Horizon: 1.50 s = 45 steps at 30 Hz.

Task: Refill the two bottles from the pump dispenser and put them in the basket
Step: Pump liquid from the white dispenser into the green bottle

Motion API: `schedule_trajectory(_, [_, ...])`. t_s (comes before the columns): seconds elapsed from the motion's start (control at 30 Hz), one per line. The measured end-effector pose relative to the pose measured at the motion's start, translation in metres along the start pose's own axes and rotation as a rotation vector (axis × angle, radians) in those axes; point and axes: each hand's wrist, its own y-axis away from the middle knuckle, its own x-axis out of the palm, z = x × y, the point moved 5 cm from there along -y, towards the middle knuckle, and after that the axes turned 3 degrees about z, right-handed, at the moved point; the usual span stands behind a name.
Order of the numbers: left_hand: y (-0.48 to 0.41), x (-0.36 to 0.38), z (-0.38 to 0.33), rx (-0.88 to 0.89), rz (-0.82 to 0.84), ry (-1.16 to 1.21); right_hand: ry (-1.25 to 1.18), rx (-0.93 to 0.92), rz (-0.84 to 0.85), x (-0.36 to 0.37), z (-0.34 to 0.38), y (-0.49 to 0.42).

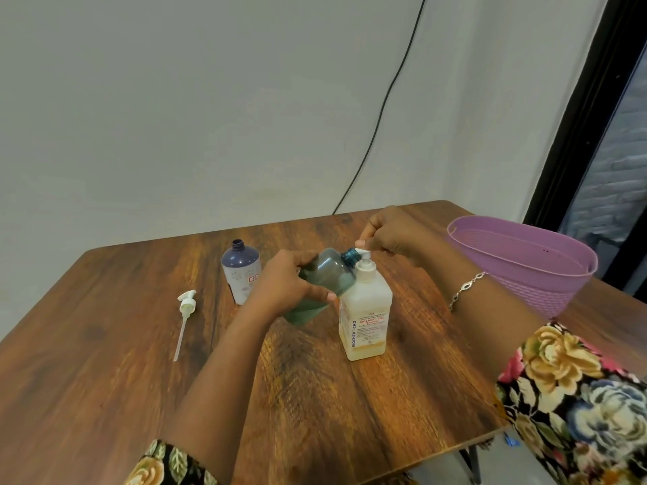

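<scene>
Left grip clasping tilted green bottle, right grip pinching pump beside mouth

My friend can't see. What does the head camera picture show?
A person's left hand holds a teal bottle tilted to the spout of a pump dispenser while the right hand grips its top. A purple bottle and basket stand nearby.

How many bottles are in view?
3: teal bottle tilted in the left hand; purple bottle standing left of it; dispenser, right hand on its pump. Basket bottom is hidden.
</scene>
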Motion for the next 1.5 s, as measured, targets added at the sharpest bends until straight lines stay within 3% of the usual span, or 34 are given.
schedule_trajectory(0.13, [0.002,0.005,0.002,-0.001,0.011,0.024,-0.034,-0.017,-0.033,0.003,-0.012,0.0])
schedule_trajectory(0.3, [-0.001,-0.002,-0.004,0.015,-0.003,0.032,-0.305,-0.013,-0.038,-0.007,-0.005,0.01])
schedule_trajectory(0.6, [-0.001,0.003,0.002,-0.001,0.027,-0.022,-0.097,-0.018,-0.035,0.006,-0.011,0.007])
schedule_trajectory(0.8, [0.004,-0.003,-0.006,0.034,0.011,0.029,-0.196,-0.012,0.016,-0.006,0.005,0.014])
schedule_trajectory(0.97, [0.003,-0.003,-0.007,0.036,0.014,-0.013,-0.061,-0.016,-0.024,0.004,0.003,0.006])
schedule_trajectory(1.2, [0.004,0.003,-0.001,0.002,0.002,0.039,-0.227,-0.067,-0.114,0.011,-0.009,0.007])
schedule_trajectory(1.37, [0.001,-0.004,-0.005,0.004,-0.023,0.051,-0.282,-0.018,-0.032,0.002,-0.004,0.007])
schedule_trajectory(1.5, [-0.001,-0.001,-0.002,0.004,0.002,0.038,-0.352,-0.044,-0.081,0.012,-0.016,0.006])
